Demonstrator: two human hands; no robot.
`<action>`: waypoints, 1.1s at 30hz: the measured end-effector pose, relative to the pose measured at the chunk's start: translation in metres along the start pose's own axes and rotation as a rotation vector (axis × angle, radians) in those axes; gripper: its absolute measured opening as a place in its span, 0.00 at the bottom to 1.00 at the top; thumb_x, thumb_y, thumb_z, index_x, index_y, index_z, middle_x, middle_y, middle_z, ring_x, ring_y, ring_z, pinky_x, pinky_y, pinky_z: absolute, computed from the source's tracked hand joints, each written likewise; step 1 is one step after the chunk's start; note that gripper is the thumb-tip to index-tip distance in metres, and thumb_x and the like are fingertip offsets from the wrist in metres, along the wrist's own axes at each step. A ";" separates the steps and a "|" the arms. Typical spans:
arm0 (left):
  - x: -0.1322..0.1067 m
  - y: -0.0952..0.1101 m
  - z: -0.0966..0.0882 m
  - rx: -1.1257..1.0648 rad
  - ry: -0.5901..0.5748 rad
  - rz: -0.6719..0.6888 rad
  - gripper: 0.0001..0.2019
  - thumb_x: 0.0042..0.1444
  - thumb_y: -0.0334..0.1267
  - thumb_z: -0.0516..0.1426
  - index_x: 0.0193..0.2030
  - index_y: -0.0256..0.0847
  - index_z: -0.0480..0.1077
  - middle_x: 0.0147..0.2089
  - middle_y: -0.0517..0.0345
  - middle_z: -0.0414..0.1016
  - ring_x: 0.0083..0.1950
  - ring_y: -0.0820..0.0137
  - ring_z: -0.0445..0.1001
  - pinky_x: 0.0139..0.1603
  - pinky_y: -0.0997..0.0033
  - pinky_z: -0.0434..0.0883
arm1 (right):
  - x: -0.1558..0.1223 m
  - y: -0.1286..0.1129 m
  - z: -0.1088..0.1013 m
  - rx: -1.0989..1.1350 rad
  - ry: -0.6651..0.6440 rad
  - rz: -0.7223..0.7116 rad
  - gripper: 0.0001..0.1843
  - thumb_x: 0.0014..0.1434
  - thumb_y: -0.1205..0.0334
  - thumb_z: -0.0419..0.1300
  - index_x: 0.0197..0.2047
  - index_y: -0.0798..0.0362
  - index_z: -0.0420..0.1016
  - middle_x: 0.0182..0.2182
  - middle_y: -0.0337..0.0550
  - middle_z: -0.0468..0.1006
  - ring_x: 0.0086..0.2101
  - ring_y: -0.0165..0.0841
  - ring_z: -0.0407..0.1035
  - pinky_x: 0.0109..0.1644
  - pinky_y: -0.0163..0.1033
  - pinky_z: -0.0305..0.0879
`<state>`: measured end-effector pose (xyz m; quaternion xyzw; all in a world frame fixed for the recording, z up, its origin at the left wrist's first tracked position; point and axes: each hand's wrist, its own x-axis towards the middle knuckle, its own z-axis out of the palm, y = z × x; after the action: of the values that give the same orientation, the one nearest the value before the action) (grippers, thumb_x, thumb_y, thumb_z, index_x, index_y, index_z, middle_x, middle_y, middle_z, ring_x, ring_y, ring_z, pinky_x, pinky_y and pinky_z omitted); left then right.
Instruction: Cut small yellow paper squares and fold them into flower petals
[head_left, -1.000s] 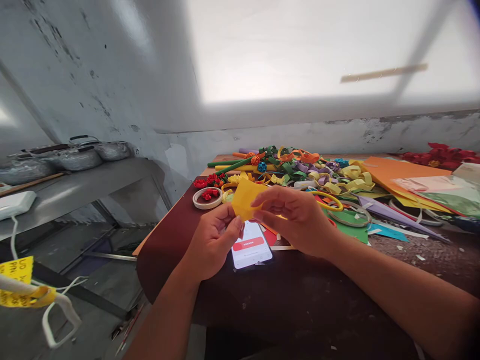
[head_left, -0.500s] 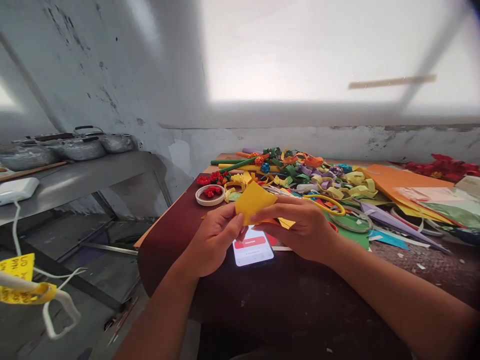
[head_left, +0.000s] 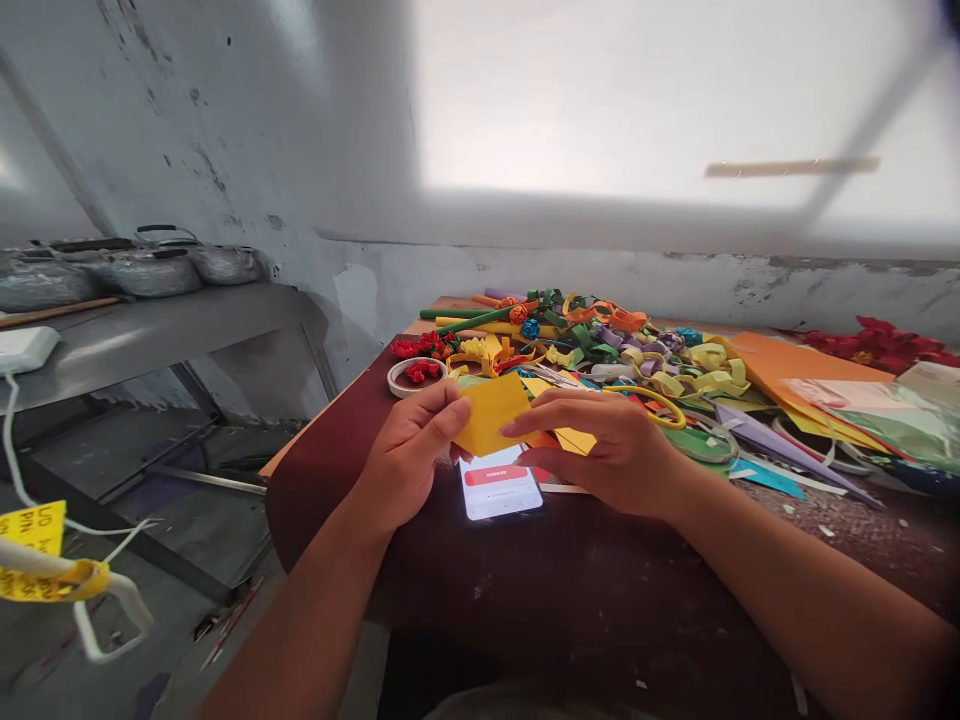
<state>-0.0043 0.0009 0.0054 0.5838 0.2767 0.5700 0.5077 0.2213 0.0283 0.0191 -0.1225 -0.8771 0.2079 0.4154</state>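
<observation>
A small square of yellow paper [head_left: 491,415] is held up over the table in front of me. My left hand [head_left: 416,445] pinches its left edge between thumb and fingers. At its right edge, my right hand [head_left: 600,445] has thumb and fingertips closed on the paper. Just below lies a lit phone [head_left: 501,495] with a red band on its screen, partly covered by the paper and hands. Behind the paper sits a roll of tape [head_left: 397,378] with red paper flowers [head_left: 424,370] in and beside it.
Curled paper strips [head_left: 615,340] and rolled paper tubes [head_left: 457,314] heap along the back of the dark table [head_left: 570,590]. Orange sheets [head_left: 802,362] and a purple paper cone [head_left: 795,455] lie to the right. Wrapped pots [head_left: 150,272] stand on a metal table at left.
The yellow paper has turned from a diamond angle to a more level one and come slightly lower. My left hand has shifted a little left along its edge.
</observation>
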 end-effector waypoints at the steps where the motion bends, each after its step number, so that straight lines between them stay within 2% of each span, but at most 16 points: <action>1: -0.001 0.000 0.000 -0.001 -0.028 -0.010 0.16 0.63 0.47 0.62 0.29 0.38 0.68 0.28 0.63 0.65 0.28 0.77 0.62 0.28 0.78 0.62 | -0.001 0.000 -0.001 0.020 -0.018 0.024 0.16 0.64 0.67 0.67 0.55 0.46 0.81 0.43 0.42 0.82 0.38 0.30 0.75 0.44 0.35 0.71; 5: -0.003 0.002 -0.001 0.032 -0.114 -0.052 0.18 0.65 0.47 0.60 0.28 0.38 0.67 0.25 0.63 0.64 0.25 0.78 0.62 0.26 0.78 0.61 | -0.001 0.000 -0.002 0.037 -0.077 0.043 0.13 0.68 0.67 0.62 0.53 0.46 0.83 0.42 0.44 0.82 0.38 0.30 0.75 0.41 0.34 0.71; 9: -0.002 0.003 0.001 -0.006 -0.034 -0.038 0.12 0.62 0.46 0.64 0.38 0.42 0.69 0.29 0.63 0.71 0.26 0.76 0.67 0.26 0.78 0.66 | 0.000 -0.002 0.003 -0.027 0.001 0.028 0.13 0.69 0.66 0.61 0.52 0.46 0.84 0.40 0.44 0.82 0.39 0.31 0.75 0.42 0.35 0.71; 11: -0.001 0.002 0.003 -0.007 0.013 -0.036 0.12 0.60 0.44 0.65 0.44 0.45 0.68 0.31 0.63 0.74 0.26 0.75 0.69 0.25 0.78 0.67 | 0.000 -0.003 0.005 0.005 -0.021 0.050 0.13 0.69 0.65 0.62 0.54 0.46 0.83 0.42 0.45 0.82 0.40 0.32 0.76 0.43 0.36 0.72; 14: -0.001 0.001 0.003 -0.006 0.054 -0.011 0.15 0.60 0.43 0.65 0.49 0.47 0.67 0.31 0.64 0.74 0.26 0.76 0.68 0.25 0.78 0.67 | 0.001 -0.004 0.004 0.101 -0.060 0.064 0.13 0.68 0.64 0.63 0.53 0.46 0.83 0.43 0.46 0.83 0.41 0.33 0.77 0.45 0.37 0.72; 16: -0.002 0.001 0.003 -0.001 0.038 -0.008 0.13 0.62 0.44 0.64 0.50 0.47 0.67 0.31 0.64 0.73 0.25 0.76 0.68 0.25 0.78 0.67 | 0.002 -0.004 0.003 0.097 -0.045 0.094 0.11 0.68 0.63 0.64 0.50 0.46 0.85 0.41 0.45 0.83 0.40 0.32 0.76 0.44 0.36 0.72; 20: -0.004 0.002 0.005 0.061 0.010 -0.009 0.12 0.65 0.44 0.61 0.51 0.47 0.67 0.34 0.63 0.72 0.29 0.75 0.70 0.30 0.76 0.70 | 0.004 -0.004 0.006 0.099 0.041 0.269 0.04 0.61 0.60 0.70 0.39 0.49 0.87 0.34 0.42 0.82 0.34 0.31 0.74 0.37 0.34 0.71; 25: -0.006 0.003 0.008 0.175 0.008 -0.008 0.15 0.64 0.46 0.62 0.53 0.47 0.67 0.43 0.57 0.73 0.36 0.72 0.73 0.35 0.73 0.73 | 0.008 -0.003 0.012 0.470 0.124 0.610 0.15 0.46 0.53 0.79 0.31 0.54 0.83 0.28 0.41 0.82 0.26 0.31 0.73 0.30 0.35 0.73; 30: -0.006 0.004 0.007 0.238 0.014 -0.009 0.15 0.65 0.46 0.61 0.55 0.48 0.68 0.51 0.54 0.74 0.36 0.74 0.71 0.33 0.75 0.71 | 0.012 -0.003 0.012 0.494 0.192 0.660 0.19 0.40 0.55 0.81 0.29 0.55 0.80 0.25 0.40 0.79 0.25 0.29 0.71 0.29 0.34 0.70; 33: -0.007 0.003 0.007 0.257 0.012 -0.005 0.15 0.65 0.46 0.60 0.56 0.49 0.68 0.57 0.52 0.73 0.42 0.71 0.74 0.35 0.74 0.72 | 0.013 -0.004 0.013 0.513 0.202 0.669 0.22 0.41 0.56 0.81 0.33 0.53 0.76 0.24 0.36 0.77 0.24 0.28 0.69 0.26 0.32 0.68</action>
<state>0.0005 -0.0080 0.0070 0.6398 0.3518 0.5323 0.4283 0.2035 0.0266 0.0221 -0.3125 -0.6639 0.5293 0.4259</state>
